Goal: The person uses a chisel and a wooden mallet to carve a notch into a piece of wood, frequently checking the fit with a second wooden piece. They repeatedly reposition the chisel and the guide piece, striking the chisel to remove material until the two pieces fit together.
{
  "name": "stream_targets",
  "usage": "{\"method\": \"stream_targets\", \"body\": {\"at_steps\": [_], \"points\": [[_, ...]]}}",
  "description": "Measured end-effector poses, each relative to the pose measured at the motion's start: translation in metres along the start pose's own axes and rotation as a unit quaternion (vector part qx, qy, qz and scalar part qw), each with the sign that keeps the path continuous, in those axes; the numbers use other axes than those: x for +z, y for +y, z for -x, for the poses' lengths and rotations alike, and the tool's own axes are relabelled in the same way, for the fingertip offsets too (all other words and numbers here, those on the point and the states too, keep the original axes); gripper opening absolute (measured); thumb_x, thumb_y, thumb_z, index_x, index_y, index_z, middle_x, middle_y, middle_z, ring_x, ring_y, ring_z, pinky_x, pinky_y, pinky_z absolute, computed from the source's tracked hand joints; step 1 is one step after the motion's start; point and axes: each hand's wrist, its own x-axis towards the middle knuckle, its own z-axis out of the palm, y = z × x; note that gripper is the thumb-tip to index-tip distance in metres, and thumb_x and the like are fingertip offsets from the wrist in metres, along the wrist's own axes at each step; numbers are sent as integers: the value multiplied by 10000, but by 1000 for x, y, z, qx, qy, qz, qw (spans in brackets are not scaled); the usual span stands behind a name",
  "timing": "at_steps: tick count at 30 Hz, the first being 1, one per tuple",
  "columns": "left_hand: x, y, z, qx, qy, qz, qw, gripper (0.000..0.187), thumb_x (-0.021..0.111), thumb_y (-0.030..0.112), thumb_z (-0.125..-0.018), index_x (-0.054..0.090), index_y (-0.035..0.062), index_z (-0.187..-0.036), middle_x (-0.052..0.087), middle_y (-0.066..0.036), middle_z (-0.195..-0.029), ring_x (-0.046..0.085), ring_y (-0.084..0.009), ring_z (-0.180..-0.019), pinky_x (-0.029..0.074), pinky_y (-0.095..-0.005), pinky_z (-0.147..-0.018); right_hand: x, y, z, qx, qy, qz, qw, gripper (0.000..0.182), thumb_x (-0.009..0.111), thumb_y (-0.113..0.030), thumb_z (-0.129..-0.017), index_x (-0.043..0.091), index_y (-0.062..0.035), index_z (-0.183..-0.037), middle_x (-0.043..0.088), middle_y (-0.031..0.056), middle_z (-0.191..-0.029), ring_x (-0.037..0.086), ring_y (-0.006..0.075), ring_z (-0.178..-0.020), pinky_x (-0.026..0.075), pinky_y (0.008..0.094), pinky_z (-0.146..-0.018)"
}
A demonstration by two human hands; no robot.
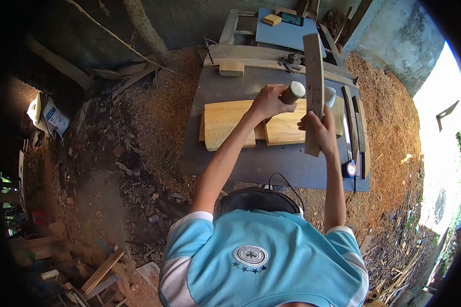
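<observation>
My left hand [273, 102] is closed around a thick, round wooden handle [294, 92] whose pale end faces up toward me; the rest of it is hidden. In my right hand [320, 130] a long, narrow wooden strip [314, 77] with small dark marks stands nearly upright, gripped near its lower end. Beneath my hands, light wooden boards [229, 120] lie on the dark worktable [210, 169]. A second thick board [286, 128] sits between my two hands. Just right of the strip, a pale bluish rounded thing [330, 96] shows partly behind it.
A wooden block [231, 69] rests near a long beam [264, 60] across the table's far side. Beyond is a blue-grey board [284, 36] with a phone [292, 19] and a yellow block [272, 19]. Slats [361, 128] and a tape measure [349, 169] lie along the right edge.
</observation>
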Motion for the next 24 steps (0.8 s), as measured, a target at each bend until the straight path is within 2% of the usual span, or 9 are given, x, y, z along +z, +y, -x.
{"method": "stream_targets", "body": {"at_steps": [5,7,10,13,15,17,19,21,24], "points": [[0,-2,-9,-17,4,-22,1000,356,703,325,-637,616,26,-809,630,-118,-736,628,-217,-703,479,-320,-651,-1,-128,39,-169,50,77,981,497,494,-95,-881,266,-40,-1319,586,114,-795,608,170,-684,494,273,-558],[-2,-6,-10,-39,4,-20,999,350,703,331,-638,612,28,-788,631,-110,-717,630,-206,-693,482,-315,-654,-4,-152,39,-266,59,89,958,464,505,-88,-874,293,-33,-1284,583,117,-789,593,158,-663,491,273,-553],[-6,-13,-11,-63,22,2,998,331,703,337,-644,616,36,-751,637,-85,-686,631,-179,-662,485,-304,-645,-5,-166,26,-309,76,97,943,377,509,-90,-872,341,-27,-1203,579,114,-781,577,147,-638,483,278,-535],[-11,-21,-11,-84,24,28,996,339,689,344,-622,606,36,-735,616,-104,-651,623,-219,-649,478,-325,-627,11,-129,12,-225,92,202,949,292,520,-103,-858,363,-9,-1085,564,125,-772,578,175,-614,461,294,-495],[-11,-26,-10,-102,28,49,993,347,691,351,-619,605,33,-729,616,-105,-646,625,-215,-651,479,-322,-628,5,-123,8,-22,-157,407,900,289,546,-97,-824,390,-2,-1048,544,170,-722,593,225,-609,464,312,-513],[-9,-32,-8,-108,38,67,991,356,691,358,-619,605,31,-728,616,-107,-647,625,-213,-651,480,-319,-628,-2,-126,7,-33,-152,438,885,284,549,-93,-819,425,1,-1057,569,144,-735,596,200,-625,467,304,-522],[-8,-37,-6,-103,58,80,990,365,689,366,-620,605,29,-731,618,-108,-652,625,-213,-650,479,-316,-626,-6,-150,9,-68,-120,316,938,330,553,-98,-822,438,0,-1116,587,119,-760,596,166,-646,469,299,-529],[-10,-38,-7,-110,50,63,991,378,685,379,-625,606,29,-745,620,-112,-655,628,-217,-655,479,-316,-630,2,-179,14,-135,-3,248,959,402,565,-140,-854,411,-8,-1201,588,92,-746,582,130,-620,473,260,-508],[-10,-34,-6,-113,45,58,991,383,684,387,-627,607,32,-750,621,-115,-659,630,-221,-660,479,-316,-631,-1,-210,-1,-308,46,161,936,264,543,-133,-875,434,-2,-1076,586,96,-721,582,134,-573,471,248,-484]]}}
